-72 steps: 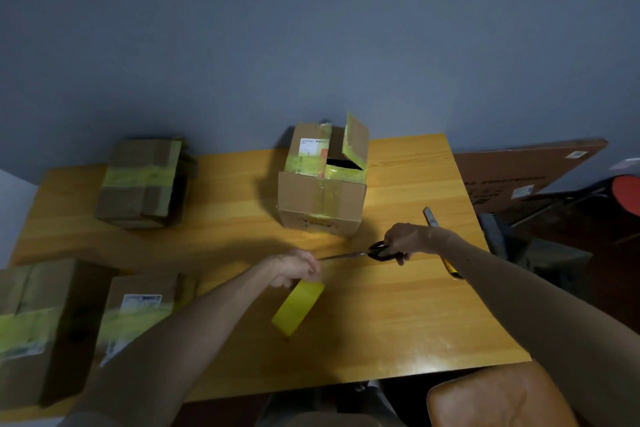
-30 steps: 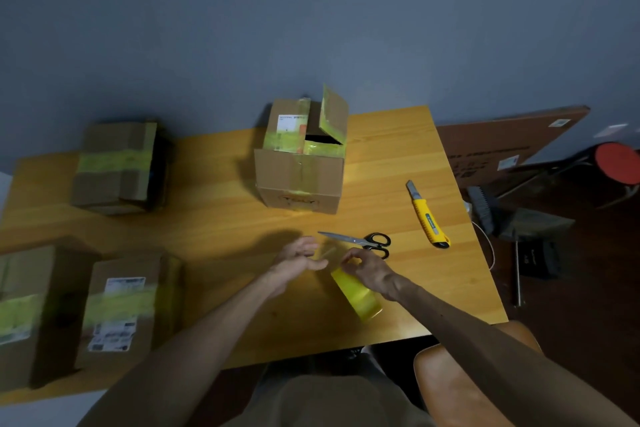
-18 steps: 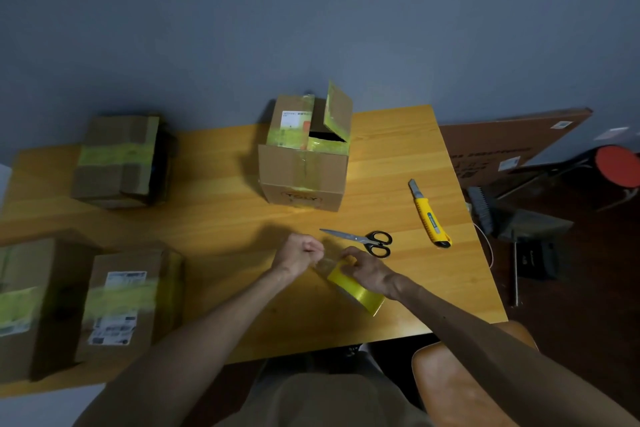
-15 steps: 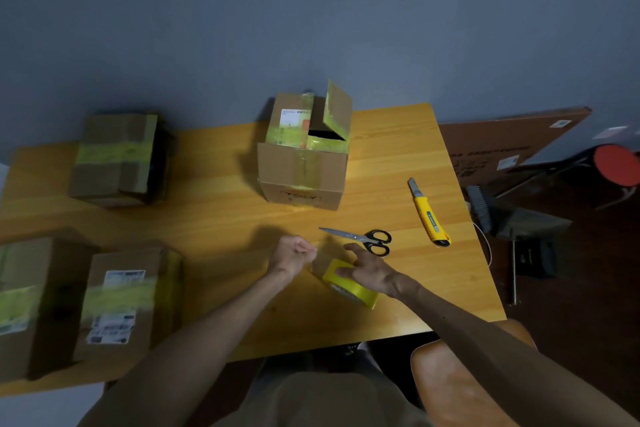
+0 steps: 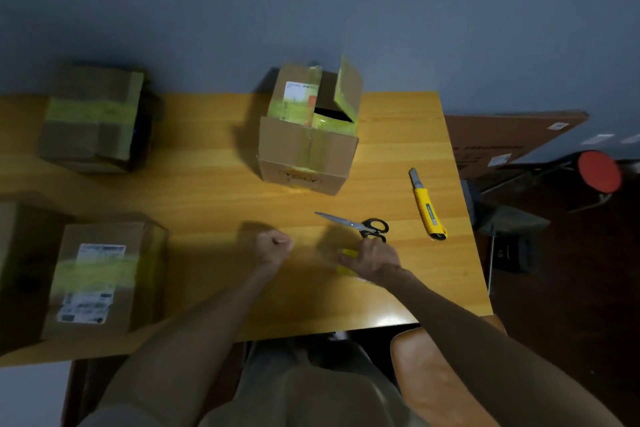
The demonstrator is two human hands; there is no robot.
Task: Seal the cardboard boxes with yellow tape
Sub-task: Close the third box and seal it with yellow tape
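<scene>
So the scissors (image 5: 358, 225) are out of the picture now: a couple of seconds back the right hand (image 5: 373, 258) was snipping with them, and now they're lying on the table (image 5: 207, 191) just past that hand, with nobody touching them. Both hands went to the yellow tape (image 5: 349, 253) about a second ago and were bunched up together on it. Since then the left hand (image 5: 273, 247) has slid away to the left, so there's a clear gap between the two. The right hand is curled over the roll and pins it low at the near side of the table, with only a couple of yellow bits peeking out under the fingers. The left is balled up tight, fingers curled in. My guess is it's pinching the loose end and pulling out a new strip, but the stretch between the hands is too faint and blurry to actually make out, so I can't swear to it. If that's right, this is prep for the next piece. The open box (image 5: 304, 152) is well apart from the hands at the back of the table, with one flap (image 5: 348, 88) still sticking up, so it isn't sealed yet. The boxes on the left (image 5: 91, 116) (image 5: 98, 270) already have yellow bands, and the box cutter (image 5: 427, 208) sits off to the right.
</scene>
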